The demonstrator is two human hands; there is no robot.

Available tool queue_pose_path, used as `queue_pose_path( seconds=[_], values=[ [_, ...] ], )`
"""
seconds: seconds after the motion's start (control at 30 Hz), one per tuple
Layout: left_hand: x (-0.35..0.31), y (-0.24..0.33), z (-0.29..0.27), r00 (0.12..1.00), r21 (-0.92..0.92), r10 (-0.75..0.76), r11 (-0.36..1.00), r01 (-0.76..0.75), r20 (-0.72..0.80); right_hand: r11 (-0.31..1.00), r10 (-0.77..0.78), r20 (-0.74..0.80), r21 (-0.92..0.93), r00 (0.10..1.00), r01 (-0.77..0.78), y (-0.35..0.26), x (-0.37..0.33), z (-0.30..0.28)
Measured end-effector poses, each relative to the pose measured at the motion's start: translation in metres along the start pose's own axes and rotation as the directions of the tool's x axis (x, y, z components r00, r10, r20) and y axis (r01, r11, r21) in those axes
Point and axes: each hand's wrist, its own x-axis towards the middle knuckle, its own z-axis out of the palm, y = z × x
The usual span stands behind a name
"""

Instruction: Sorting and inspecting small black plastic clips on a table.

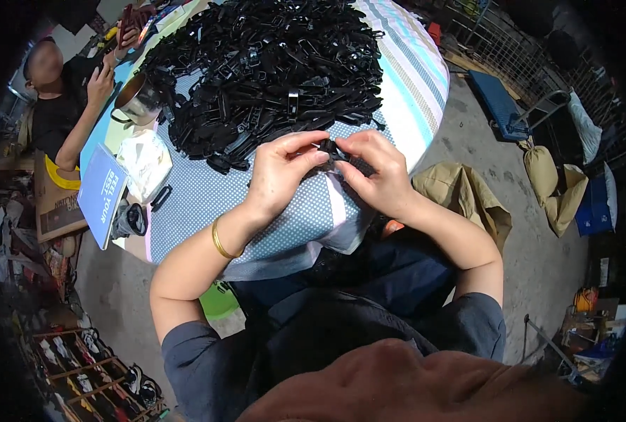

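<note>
My left hand (pixel 276 172) and my right hand (pixel 380 172) meet over the near edge of the table, fingertips almost touching. Between them they pinch a small black part (pixel 331 150); the fingers cover most of it, so its exact shape is hidden. Just beyond my hands lies a large heap of black strap-like pieces (pixel 271 77), some with shiny buckle-like frames. A gold bangle (pixel 219 239) circles my left wrist. The heap rests on a round table with a dotted and striped cloth (pixel 278 218).
At the table's left are a metal mug (pixel 136 105), a crumpled white plastic bag (pixel 145 165) and a blue notebook (pixel 100 193). Another person (pixel 53 116) sits at the far left with raised hands. A green tub (pixel 218 302) stands below; brown sacking (pixel 464 190) lies right.
</note>
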Motion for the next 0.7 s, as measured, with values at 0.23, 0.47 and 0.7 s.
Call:
queue_pose_path(
  seconds=[0.23,0.47,0.7],
  values=[
    [0.0,0.004,0.001,0.999,-0.139,0.02,0.99,-0.015,0.03,0.999,-0.002,-0.005,-0.033,1.0,0.001,0.001,0.003,0.004],
    [0.004,0.005,-0.005,0.985,-0.181,-0.036,0.981,0.067,0.166,0.908,0.315,0.239,0.204,0.918,-0.365,0.005,0.0,0.0],
    [-0.001,0.012,-0.006,0.952,-0.022,0.142,0.99,-0.142,0.272,0.988,0.096,0.099,0.113,0.99,-0.107,-0.006,-0.009,-0.003]
  ],
)
